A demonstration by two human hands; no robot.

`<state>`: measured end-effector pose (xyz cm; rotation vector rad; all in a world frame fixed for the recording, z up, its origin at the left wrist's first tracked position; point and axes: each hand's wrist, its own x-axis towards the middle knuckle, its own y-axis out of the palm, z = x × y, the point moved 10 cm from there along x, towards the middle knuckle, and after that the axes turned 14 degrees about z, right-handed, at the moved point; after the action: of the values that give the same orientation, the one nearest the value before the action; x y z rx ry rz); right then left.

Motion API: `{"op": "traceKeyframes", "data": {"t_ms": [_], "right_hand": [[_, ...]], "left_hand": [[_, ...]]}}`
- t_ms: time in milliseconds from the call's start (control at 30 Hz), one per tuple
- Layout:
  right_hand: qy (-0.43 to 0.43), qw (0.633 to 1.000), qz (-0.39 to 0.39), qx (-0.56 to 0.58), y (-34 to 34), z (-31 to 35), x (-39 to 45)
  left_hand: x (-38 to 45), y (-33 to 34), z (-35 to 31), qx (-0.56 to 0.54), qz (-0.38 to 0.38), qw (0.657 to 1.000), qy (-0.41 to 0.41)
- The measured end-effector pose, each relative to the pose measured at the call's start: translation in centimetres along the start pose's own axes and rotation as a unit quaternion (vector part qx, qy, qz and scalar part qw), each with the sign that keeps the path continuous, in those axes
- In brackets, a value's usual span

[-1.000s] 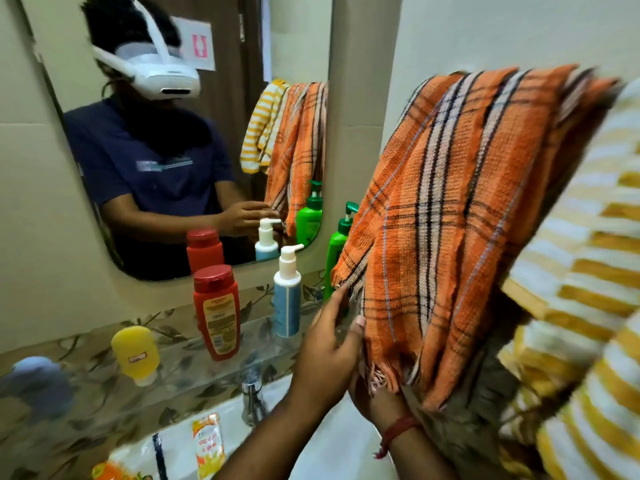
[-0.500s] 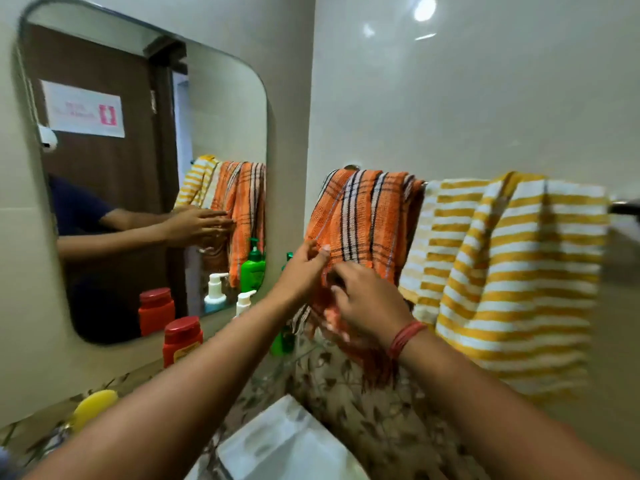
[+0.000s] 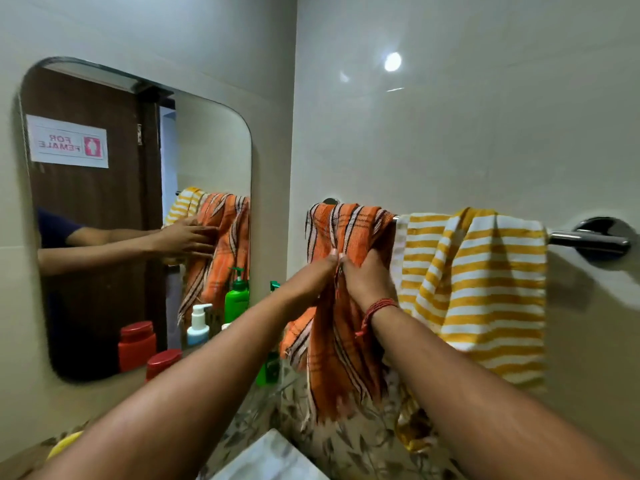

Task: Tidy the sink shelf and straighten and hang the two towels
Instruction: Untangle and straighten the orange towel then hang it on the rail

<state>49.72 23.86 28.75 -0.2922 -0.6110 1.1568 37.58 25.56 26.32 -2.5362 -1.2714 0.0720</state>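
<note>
- On the chrome wall-mounted towel rail [image 3: 585,240], left end, hangs the orange checked woven towel [image 3: 346,341], bunched and twisted, long axis running straight down from the bar.
- Left hand [image 3: 317,277] and right hand [image 3: 369,282] meet side by side on the front of that towel just below the bar, fingers curled into the cloth; both clenched on a fold of it, knuckles nearly touching.
- Key relation: the towel's width lies left-right along the rail, and both grips sit at its middle, so spreading it likely means pulling the hands apart, left toward the corner, right toward the yellow one.
- Neither hand is nearer; both are on the cloth at the same height.
- Yellow-and-white striped terry towel [image 3: 485,299] hangs just right of the orange one, touching or overlapping its edge, also rumpled, a fold slanting across the front; judged not yet straightened.
- Room to the right is tight because of that striped towel; bare rail shows only at the far right by the round wall mount.
- Below left: green pump bottle [image 3: 268,370] partly behind the left forearm, red-capped bottle [image 3: 162,362] on the leaf-patterned sink shelf [image 3: 249,414].
- Rounded wall mirror [image 3: 207,150] on the left wall; beige glossy tiles behind the rail.
</note>
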Motion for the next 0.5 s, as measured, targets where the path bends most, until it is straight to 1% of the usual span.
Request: {"op": "traceKeyframes", "data": {"t_ms": [67,167,267,333,400,467,500], "right_hand": [[-0.033,0.999,0.017,-0.028,0.7,0.6,-0.9],[-0.114,0.993,-0.003,-0.001,1.3,1.1,-3.2],[-0.133,0.991,0.017,-0.004,3.0,-0.3,-5.1],[-0.158,0.984,0.046,-0.063,4.4,-1.0,-6.4],[-0.207,0.965,0.096,-0.128,5.5,-1.1,-7.8],[-0.226,0.950,0.179,-0.120,6.2,-1.9,-8.5],[-0.226,0.947,0.201,-0.109,5.7,-2.4,-8.6]], "left_hand": [[-0.3,0.4,0.7,-0.018,-0.004,1.000,0.007],[-1.4,-0.9,0.7,-0.026,-0.077,0.996,0.045],[-2.3,-2.0,0.2,0.000,-0.124,0.990,0.072],[-2.7,-1.4,-0.6,-0.003,-0.120,0.989,0.085],[-2.9,-0.5,-1.2,0.018,-0.118,0.989,0.087],[-3.1,0.6,-0.7,0.001,-0.118,0.990,0.075],[-3.3,1.2,-0.1,-0.034,-0.113,0.990,0.076]]}}
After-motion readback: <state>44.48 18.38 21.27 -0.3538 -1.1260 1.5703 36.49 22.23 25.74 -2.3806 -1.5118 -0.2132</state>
